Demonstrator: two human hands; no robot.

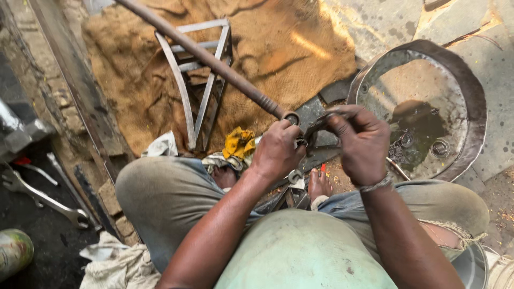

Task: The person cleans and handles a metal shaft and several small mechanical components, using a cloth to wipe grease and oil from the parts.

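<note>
I sit on the ground with knees apart. My left hand (278, 150) is closed around the near end of a long rusty metal rod (209, 58), which has a ring eye (292, 118) at its tip and runs away to the upper left. My right hand (360, 140) pinches a small dark metal part (317, 124) held against that rod end. The two hands touch each other over the rod tip. What lies between the fingers is mostly hidden.
A round metal pan (460, 75) with dark oily liquid and several nuts stands at the right. A steel frame stand (199, 91) rests on brown burlap (278, 48). Spanners (48, 200) lie at the left. A yellow rag (238, 142) sits by my knee.
</note>
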